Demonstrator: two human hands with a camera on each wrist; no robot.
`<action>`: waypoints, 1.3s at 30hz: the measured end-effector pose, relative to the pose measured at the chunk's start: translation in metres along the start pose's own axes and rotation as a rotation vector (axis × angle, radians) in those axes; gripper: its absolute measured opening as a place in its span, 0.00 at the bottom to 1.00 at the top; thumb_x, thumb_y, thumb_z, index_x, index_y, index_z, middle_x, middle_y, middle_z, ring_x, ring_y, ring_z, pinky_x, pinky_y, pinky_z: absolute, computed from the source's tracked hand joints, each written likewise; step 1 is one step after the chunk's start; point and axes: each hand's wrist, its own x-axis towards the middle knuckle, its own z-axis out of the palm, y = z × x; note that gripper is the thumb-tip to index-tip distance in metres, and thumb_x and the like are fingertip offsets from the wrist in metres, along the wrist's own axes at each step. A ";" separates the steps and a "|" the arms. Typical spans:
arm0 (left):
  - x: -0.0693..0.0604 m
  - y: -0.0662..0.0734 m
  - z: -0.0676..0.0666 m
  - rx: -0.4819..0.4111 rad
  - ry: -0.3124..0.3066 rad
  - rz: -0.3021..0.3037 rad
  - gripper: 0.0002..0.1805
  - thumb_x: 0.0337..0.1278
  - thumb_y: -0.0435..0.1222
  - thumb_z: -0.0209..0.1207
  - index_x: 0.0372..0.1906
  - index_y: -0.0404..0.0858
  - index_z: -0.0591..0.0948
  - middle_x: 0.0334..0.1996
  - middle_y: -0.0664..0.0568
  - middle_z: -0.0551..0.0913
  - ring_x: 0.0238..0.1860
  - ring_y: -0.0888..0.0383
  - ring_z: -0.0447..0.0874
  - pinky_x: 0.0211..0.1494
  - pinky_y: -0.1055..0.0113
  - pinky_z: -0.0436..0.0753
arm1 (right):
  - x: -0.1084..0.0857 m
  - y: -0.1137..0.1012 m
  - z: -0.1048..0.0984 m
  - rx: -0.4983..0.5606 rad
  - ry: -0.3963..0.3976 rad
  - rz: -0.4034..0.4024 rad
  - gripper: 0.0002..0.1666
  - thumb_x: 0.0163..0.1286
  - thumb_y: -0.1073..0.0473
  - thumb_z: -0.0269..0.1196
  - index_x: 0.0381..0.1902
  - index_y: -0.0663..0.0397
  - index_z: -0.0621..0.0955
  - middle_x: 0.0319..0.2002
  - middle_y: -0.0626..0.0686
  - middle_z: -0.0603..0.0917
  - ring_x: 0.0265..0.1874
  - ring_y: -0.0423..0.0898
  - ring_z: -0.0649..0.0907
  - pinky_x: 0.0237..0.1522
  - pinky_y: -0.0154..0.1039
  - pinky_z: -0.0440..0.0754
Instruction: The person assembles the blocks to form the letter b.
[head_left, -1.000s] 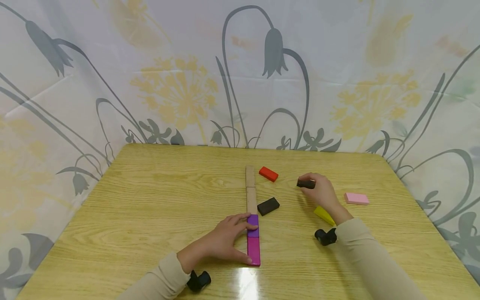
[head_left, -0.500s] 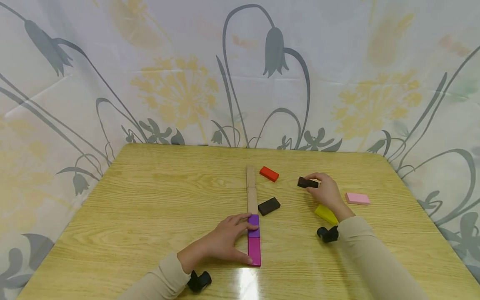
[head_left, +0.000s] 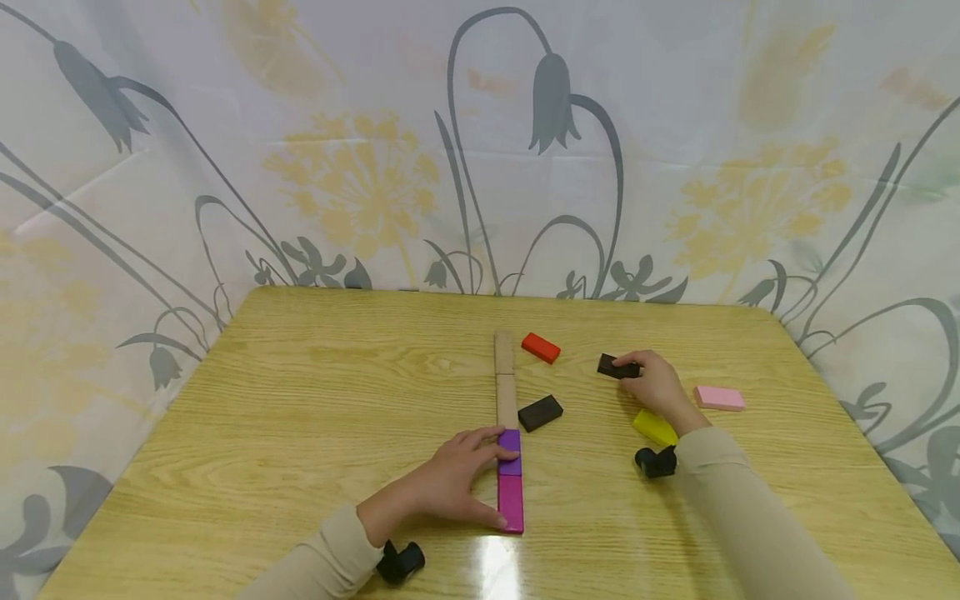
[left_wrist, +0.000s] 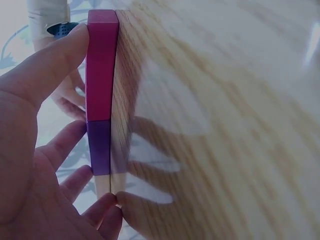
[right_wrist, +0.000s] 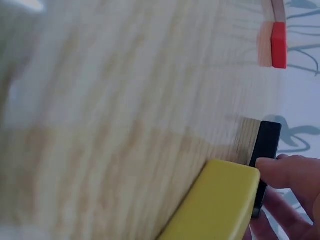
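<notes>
A straight row of blocks lies end to end on the table. It has two beige blocks point(head_left: 506, 375) at the far end, then a purple block point(head_left: 509, 452) and a magenta block point(head_left: 512, 504). My left hand point(head_left: 457, 477) rests along the row's left side, thumb touching the magenta block and extended fingers touching the purple one and the beige one beyond it. On the right, my right hand point(head_left: 655, 385) pinches a black block point(right_wrist: 267, 142) between thumb and fingers, at the table surface. A yellow block point(head_left: 656, 427) lies close under that wrist.
Beside the row lies another black block point(head_left: 540, 412), set at an angle. A red block point(head_left: 541, 348) is farther back, and a pink block point(head_left: 719, 397) lies right of my right hand. A patterned cloth point(head_left: 480, 167) hangs behind the wooden table point(head_left: 360, 367).
The black block in my right hand has turned from showing its narrow side to lying flatter, and the right hand has shifted slightly right. My left hand stays in place on the row.
</notes>
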 end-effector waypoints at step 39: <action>-0.001 0.003 0.000 0.013 0.001 0.002 0.43 0.41 0.58 0.66 0.65 0.48 0.67 0.71 0.51 0.52 0.68 0.48 0.51 0.67 0.49 0.55 | -0.016 -0.020 0.007 -0.030 0.022 -0.056 0.17 0.61 0.65 0.64 0.49 0.62 0.80 0.49 0.66 0.78 0.44 0.61 0.77 0.42 0.52 0.78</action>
